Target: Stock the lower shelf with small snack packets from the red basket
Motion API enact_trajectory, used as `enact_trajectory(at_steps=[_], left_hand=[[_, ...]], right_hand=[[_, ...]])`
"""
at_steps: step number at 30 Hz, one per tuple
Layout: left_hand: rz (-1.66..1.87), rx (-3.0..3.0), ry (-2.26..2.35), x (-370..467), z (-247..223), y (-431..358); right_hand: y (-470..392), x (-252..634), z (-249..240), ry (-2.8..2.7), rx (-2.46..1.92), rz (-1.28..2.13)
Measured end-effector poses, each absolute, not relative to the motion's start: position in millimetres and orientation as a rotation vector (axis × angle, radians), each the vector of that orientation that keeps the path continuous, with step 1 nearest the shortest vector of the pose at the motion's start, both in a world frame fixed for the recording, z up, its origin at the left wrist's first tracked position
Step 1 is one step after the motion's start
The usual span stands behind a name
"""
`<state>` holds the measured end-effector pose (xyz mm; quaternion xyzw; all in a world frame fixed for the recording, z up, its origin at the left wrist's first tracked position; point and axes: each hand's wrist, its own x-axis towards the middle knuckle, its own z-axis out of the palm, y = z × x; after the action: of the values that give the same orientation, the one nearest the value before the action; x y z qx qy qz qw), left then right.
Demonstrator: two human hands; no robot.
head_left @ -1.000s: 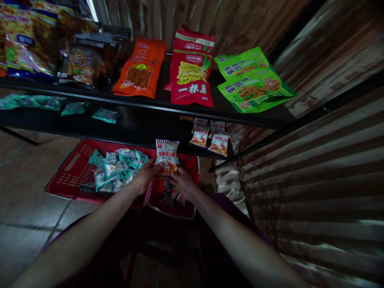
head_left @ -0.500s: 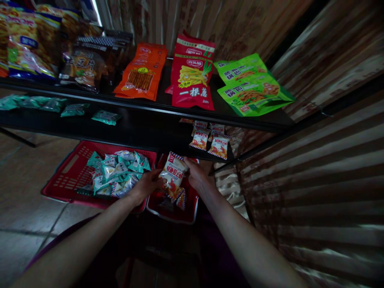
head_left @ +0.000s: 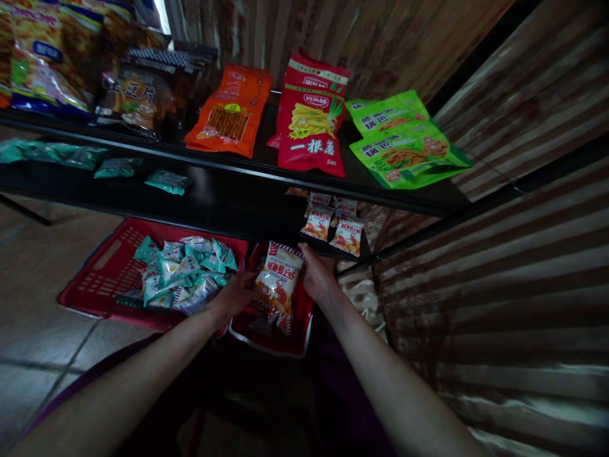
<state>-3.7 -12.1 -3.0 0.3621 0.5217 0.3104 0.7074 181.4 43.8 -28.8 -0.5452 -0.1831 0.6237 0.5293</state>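
Over the right-hand red basket (head_left: 304, 336), a white and orange snack packet (head_left: 280, 279) is held between both hands. My left hand (head_left: 239, 294) grips its left edge with closed fingers. My right hand (head_left: 315, 274) is closed on its upper right edge, the thumb pointing up the side. Beneath the packet, more small packets lie in the basket, mostly hidden. The larger red basket (head_left: 98, 282) beside it holds several teal and white packets (head_left: 178, 266).
Small shrimp-print packets (head_left: 347, 236) sit on the lower black shelf (head_left: 228, 203), with teal packets (head_left: 167, 181) farther left. Above are orange bags (head_left: 231, 114), red bags (head_left: 311, 124) and green bags (head_left: 404, 146). A striped curtain (head_left: 499, 285) hangs at the right.
The held packet has turned its printed front more squarely toward the camera and shifted slightly right. Both hands have moved a little with it, and the view has shifted slightly.
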Motion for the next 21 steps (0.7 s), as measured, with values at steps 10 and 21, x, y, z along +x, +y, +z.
enact_trajectory(at_steps=[10, 21], left_hand=[[0.973, 0.642, 1.259, 1.7, -5.5, 9.6], [1.038, 0.645, 1.318, 35.8, -21.3, 33.1]], right_hand=[[9.5, 162.8, -12.7, -0.589, -1.310, 1.898], [22.3, 165.8, -23.1, -0.518, -1.283, 1.681]])
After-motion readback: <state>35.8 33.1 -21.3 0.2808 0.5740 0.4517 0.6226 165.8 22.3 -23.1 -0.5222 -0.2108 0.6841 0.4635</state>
